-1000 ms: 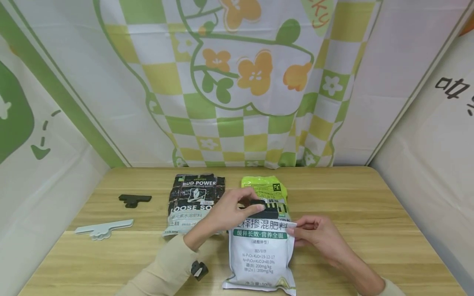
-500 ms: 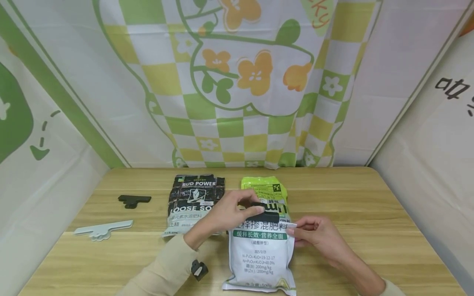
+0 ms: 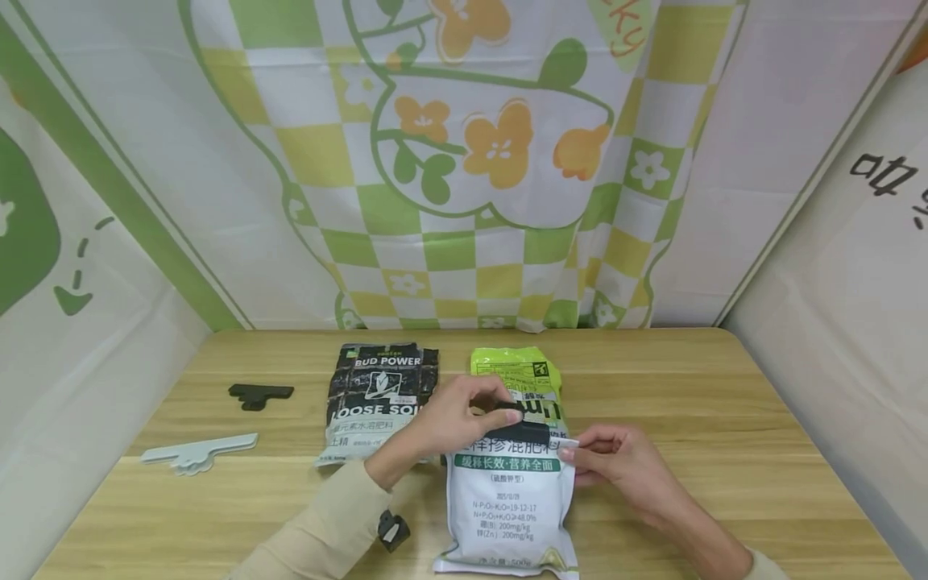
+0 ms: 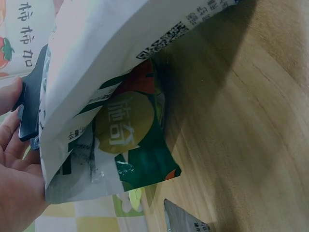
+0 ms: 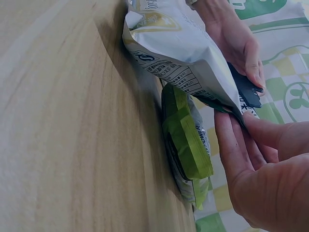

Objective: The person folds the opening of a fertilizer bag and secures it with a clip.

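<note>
The left hand (image 3: 451,415) has its thumb and fingers closed on the handle of a long black clip (image 3: 525,433) lying across the white bag (image 3: 511,503) near its top; whether the clip's jaws fully meet cannot be told. The right hand (image 3: 625,461) pinches the white bag's upper right corner between thumb and fingers. The left wrist view alone shows a dark green panel (image 4: 145,171) with a yellow disc on the white bag's far side; the right wrist view shows the bag's upper end raised off the table (image 3: 710,451). Beyond the white bag, partly hidden, lies a lime bag (image 3: 516,360); to its left, a black-and-grey bag (image 3: 380,387). Farther left are a small black clip (image 3: 258,395) and a pale clip (image 3: 197,453). Right of the white bag, past the right forearm, bare wood runs to the table's right edge.
</note>
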### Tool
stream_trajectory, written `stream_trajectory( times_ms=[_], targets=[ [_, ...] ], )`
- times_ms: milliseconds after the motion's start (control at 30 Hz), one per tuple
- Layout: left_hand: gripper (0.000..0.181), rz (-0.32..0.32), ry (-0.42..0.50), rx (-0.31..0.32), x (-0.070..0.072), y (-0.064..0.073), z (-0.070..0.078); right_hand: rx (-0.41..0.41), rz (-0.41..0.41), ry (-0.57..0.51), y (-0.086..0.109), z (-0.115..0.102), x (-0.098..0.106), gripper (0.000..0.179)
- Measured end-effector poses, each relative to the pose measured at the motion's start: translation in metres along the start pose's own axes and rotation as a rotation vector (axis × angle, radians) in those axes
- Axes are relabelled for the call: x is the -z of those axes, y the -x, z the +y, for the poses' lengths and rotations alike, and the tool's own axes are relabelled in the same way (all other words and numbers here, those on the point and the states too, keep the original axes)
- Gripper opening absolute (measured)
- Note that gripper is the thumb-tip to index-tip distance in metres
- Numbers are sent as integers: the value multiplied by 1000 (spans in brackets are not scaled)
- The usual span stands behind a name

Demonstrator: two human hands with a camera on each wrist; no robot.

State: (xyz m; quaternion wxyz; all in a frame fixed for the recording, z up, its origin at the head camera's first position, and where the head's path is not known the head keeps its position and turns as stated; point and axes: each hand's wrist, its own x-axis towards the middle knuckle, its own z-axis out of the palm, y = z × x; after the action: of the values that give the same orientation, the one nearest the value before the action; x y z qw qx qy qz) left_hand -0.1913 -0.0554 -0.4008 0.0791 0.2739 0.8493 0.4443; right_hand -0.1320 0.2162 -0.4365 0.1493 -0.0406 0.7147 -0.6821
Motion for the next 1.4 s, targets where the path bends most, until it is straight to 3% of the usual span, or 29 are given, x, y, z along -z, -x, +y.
stream_trajectory(
  times_ms=[567,933,1033,1300,1400],
  targets=[
    [10,-45,-59,-15,-6,2,1,-38,51,-46,-1,1,-6,13],
    [15,-179,-322,-66,12,-9,17,-40,47,-57,-2,2,-4,10],
    [18,-184,-299,-45,14,-10,20,-37,45,-59,-3,3,-4,9],
    [15,-104,-54,100,11,-3,11,-32,35,-77,-3,4,-5,5],
    [17,-84,-8,115,10,-2,7,-34,37,-82,-3,4,-6,4]
  ],
)
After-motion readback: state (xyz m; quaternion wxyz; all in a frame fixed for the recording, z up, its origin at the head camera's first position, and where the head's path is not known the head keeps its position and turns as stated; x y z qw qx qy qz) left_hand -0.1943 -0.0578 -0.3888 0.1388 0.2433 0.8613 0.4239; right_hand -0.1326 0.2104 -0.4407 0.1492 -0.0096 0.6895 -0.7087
